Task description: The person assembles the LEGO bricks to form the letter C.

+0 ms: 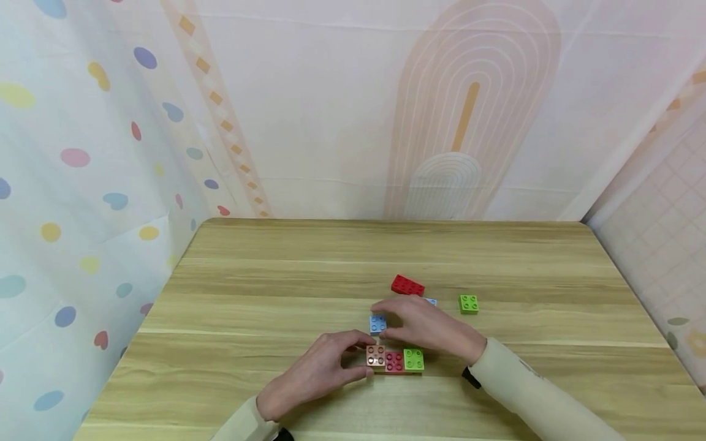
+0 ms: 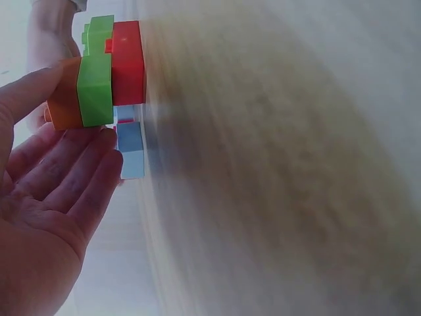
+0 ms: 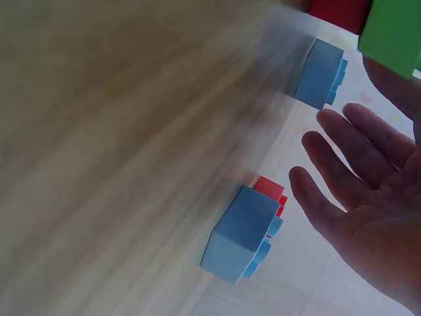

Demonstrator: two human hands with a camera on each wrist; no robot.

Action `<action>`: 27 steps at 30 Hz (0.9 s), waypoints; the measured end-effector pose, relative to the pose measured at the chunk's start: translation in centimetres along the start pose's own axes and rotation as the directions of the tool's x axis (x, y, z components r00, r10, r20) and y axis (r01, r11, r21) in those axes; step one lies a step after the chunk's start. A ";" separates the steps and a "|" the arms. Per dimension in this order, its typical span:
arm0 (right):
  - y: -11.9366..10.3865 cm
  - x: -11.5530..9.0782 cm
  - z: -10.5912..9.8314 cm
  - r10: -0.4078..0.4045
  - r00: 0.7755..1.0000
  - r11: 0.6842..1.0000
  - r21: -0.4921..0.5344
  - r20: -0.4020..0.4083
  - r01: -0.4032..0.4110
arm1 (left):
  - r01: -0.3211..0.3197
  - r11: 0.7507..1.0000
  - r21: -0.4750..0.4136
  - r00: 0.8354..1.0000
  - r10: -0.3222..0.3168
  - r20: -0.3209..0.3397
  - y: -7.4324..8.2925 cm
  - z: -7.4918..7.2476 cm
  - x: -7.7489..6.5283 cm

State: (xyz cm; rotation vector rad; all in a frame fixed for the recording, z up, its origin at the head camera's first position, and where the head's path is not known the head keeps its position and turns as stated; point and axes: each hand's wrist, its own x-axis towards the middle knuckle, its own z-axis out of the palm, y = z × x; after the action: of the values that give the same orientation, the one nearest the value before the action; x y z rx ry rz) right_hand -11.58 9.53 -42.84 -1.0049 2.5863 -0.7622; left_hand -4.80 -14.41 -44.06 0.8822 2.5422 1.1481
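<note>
In the head view my left hand (image 1: 325, 367) pinches the left end of a small stack of toy building bricks, thumb on the near side and fingers on the far side. An orange brick (image 1: 376, 355) tops that end, with a green brick (image 2: 96, 92) under it in the left wrist view. Both sit on a long red brick (image 2: 128, 62), which carries another green brick (image 1: 413, 360) at its right end. My right hand (image 1: 421, 321) reaches over the table with fingers extended, thumb and fingertips close about a small blue brick (image 1: 377, 324).
Behind the right hand lie a long red brick (image 1: 408, 285) and a second blue brick (image 3: 243, 230), mostly covered by the hand in the head view. A loose green brick (image 1: 469, 304) lies farther right on the wooden table (image 1: 276, 269). Patterned cloth (image 1: 320, 122) hangs behind.
</note>
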 end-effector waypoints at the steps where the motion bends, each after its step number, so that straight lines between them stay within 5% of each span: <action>1: 0.0 0.1 0.0 -0.004 1.000 1.000 -0.010 0.002 0.004 | 0.002 1.000 -0.002 1.000 -0.002 0.000 0.0 0.0 0.0; 10: 0.1 0.7 -0.1 -0.023 0.999 0.998 -0.053 0.034 0.025 | 0.021 1.000 -0.023 1.000 -0.021 -0.006 0.1 0.2 0.2; 27: -0.5 -1.3 -1.6 0.002 0.997 1.000 0.027 -0.073 0.000 | 0.044 0.999 -0.023 0.999 -0.045 -0.001 0.3 0.5 0.8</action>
State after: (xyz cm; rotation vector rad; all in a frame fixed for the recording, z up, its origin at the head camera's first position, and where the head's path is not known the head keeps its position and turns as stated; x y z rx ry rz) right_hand -11.03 10.75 -41.13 -0.9859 2.6298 -0.8468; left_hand -5.14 -13.49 -44.15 0.8155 2.5317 1.1627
